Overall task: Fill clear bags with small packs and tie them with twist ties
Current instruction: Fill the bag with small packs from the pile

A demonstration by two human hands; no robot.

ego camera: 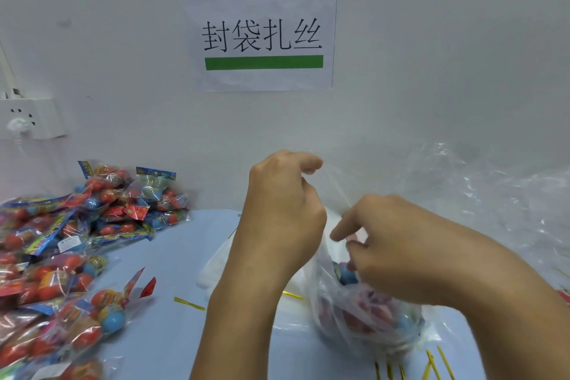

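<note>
Over the blue table [172,244], we are pinching the clear bag [364,318] mouth, left hand [283,213] lifting, right hand [398,244] gathering film, readying a tie.

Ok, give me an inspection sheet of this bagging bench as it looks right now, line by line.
Surface: light blue table top.
Job's things: clear bag holding red and blue packs, mouth untied; pile of small packs at left; yellow twist ties loose on the table.
Clutter: heap of empty clear bags at right.
Grippers: left hand pinches the bag's top edge up; right hand grips the bag's mouth.
Cables: white plug and cord at the wall socket.
Surroundings: white wall with a printed sign.
</note>
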